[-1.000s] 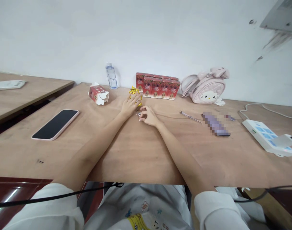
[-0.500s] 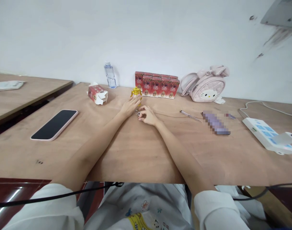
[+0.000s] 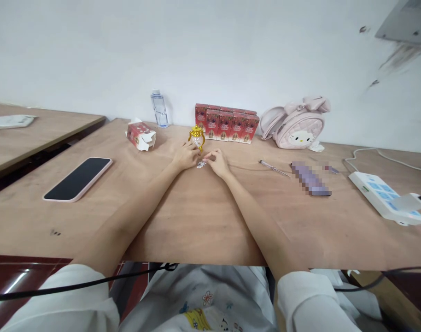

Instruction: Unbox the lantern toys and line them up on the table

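A small gold lantern (image 3: 197,134) with a clear body stands upright near the middle of the table. My left hand (image 3: 187,156) is just in front of it, fingers bent together close to its base; whether they touch the lantern or hold something small is hidden. Small silvery pieces (image 3: 201,164) lie on the wood between my hands. To their right, my right hand (image 3: 217,163) rests on its side with thumb and index finger pinched beside the pieces. What is in that pinch is too small to make out.
Behind the lantern stand rows of red boxes (image 3: 225,125). An opened red box (image 3: 140,134), a bottle (image 3: 159,109) and a phone (image 3: 78,180) are to the left. Rightward lie a screwdriver (image 3: 274,168), a pink bag (image 3: 300,131), a blurred purple item (image 3: 310,179) and a power strip (image 3: 386,198).
My left hand has slid down and left off the lantern's front, showing more of its clear body. My right hand has shifted slightly right, and the silvery pieces are now more visible.
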{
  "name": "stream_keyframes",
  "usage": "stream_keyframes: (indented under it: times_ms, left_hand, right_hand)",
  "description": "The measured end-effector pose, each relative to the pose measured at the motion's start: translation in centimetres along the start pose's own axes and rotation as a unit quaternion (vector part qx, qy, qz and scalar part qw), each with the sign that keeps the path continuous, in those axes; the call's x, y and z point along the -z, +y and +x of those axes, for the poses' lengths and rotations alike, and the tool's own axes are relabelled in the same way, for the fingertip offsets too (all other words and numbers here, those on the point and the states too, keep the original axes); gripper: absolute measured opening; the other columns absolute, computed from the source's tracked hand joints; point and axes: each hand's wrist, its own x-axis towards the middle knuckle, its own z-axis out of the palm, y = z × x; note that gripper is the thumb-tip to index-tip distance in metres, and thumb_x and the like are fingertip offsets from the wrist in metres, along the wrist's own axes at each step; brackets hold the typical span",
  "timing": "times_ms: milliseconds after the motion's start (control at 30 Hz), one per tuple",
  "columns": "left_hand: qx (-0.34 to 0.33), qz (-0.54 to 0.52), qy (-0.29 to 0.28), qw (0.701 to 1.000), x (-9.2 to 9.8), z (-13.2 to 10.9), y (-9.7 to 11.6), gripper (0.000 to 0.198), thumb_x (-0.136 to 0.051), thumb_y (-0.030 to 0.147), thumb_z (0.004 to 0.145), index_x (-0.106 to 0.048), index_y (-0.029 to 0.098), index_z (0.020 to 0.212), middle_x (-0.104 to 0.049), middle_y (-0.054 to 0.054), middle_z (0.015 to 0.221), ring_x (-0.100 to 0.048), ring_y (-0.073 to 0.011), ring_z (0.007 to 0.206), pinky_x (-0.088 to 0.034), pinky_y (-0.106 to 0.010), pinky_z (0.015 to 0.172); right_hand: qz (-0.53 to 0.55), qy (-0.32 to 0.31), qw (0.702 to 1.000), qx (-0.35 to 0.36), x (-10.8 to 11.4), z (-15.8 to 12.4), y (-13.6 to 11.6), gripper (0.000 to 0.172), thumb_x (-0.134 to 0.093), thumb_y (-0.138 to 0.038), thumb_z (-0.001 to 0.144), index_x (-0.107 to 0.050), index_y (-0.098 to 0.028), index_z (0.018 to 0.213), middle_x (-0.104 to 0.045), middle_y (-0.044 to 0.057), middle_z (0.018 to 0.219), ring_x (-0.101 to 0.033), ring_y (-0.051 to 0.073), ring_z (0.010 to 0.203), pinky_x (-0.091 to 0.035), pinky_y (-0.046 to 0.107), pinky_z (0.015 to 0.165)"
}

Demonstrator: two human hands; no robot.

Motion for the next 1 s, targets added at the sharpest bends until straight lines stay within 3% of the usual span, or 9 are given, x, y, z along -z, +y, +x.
stream_keyframes:
  times_ms: [200,433,533,733,1000]
  left_hand:
    - [0.014,-0.009,-0.045,0.999,0.5,-0.1,0.3,0.020,-0.050,0.026,0.076,-0.068,0.017,0.078,-0.064,-0.007,0.076,-0.055,-0.0251,0.084,-0.038,-0.037,0.072]
    - [0.054,-0.018,-0.036,0.998,0.7,-0.6,0.3,0.021,-0.047,0.026,0.077,-0.066,0.016,0.076,-0.065,-0.009,0.085,-0.057,-0.0244,0.082,-0.038,-0.039,0.074]
    - [0.035,-0.055,-0.017,0.998,1.4,-1.3,0.6,0.021,-0.048,0.029,0.079,-0.066,0.017,0.080,-0.065,-0.008,0.087,-0.057,-0.0243,0.085,-0.038,-0.039,0.076]
    - [-0.025,-0.169,-0.047,0.984,2.0,-2.3,0.8,0.029,-0.055,0.045,0.081,-0.066,0.018,0.080,-0.063,-0.007,0.086,-0.057,-0.0227,0.085,-0.041,-0.036,0.077]
    - [-0.025,-0.181,-0.076,0.980,1.1,-2.2,0.3,0.023,-0.058,0.040,0.082,-0.063,0.018,0.078,-0.061,-0.008,0.084,-0.056,-0.0238,0.085,-0.042,-0.037,0.077]
  right_hand:
    - [-0.005,-0.016,1.000,-0.012,-0.4,0.6,0.6,0.013,-0.062,-0.030,0.082,-0.072,-0.022,0.085,-0.059,0.005,0.098,-0.056,0.019,0.100,-0.041,0.034,0.095]
    - [0.090,0.076,0.990,-0.076,-0.6,1.2,2.2,0.019,-0.055,-0.029,0.083,-0.069,-0.016,0.081,-0.061,0.005,0.090,-0.058,0.016,0.086,-0.044,0.031,0.089]
    - [0.105,0.087,0.988,-0.079,-0.9,1.4,2.9,0.018,-0.056,-0.029,0.080,-0.068,-0.017,0.077,-0.063,0.004,0.086,-0.058,0.016,0.086,-0.044,0.031,0.087]
    - [0.146,0.116,0.977,-0.103,-1.1,2.0,3.9,0.018,-0.053,-0.028,0.078,-0.066,-0.015,0.075,-0.066,0.006,0.085,-0.060,0.017,0.084,-0.046,0.030,0.083]
    - [0.168,0.120,0.972,-0.113,-1.1,2.0,4.0,0.016,-0.055,-0.028,0.076,-0.065,-0.016,0.074,-0.067,0.004,0.083,-0.060,0.016,0.081,-0.046,0.029,0.083]
